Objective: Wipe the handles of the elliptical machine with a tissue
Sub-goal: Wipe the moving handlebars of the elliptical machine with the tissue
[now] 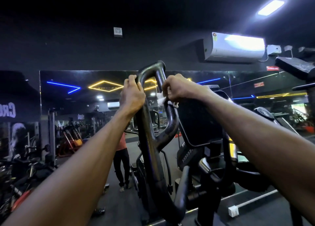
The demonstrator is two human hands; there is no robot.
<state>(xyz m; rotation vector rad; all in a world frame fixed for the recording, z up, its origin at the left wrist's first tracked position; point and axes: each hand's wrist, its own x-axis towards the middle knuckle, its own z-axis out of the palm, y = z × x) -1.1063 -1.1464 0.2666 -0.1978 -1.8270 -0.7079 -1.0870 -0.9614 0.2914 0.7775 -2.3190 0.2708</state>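
A black looped handle [150,109] of the elliptical machine rises in the middle of the head view. My left hand [133,96] grips the loop's left bar near its top. My right hand [179,89] holds a crumpled white tissue [162,100] against the loop's right bar, fingers curled round tissue and bar. The tissue sticks out below that hand. A lower curved handle [180,191] of the machine shows at the bottom.
The machine's dark console [199,123] stands right of the handle. A wall mirror [85,97] ahead reflects gym equipment and a standing person [121,157]. An air conditioner [235,46] hangs upper right. Exercise bikes [25,166] crowd the left side.
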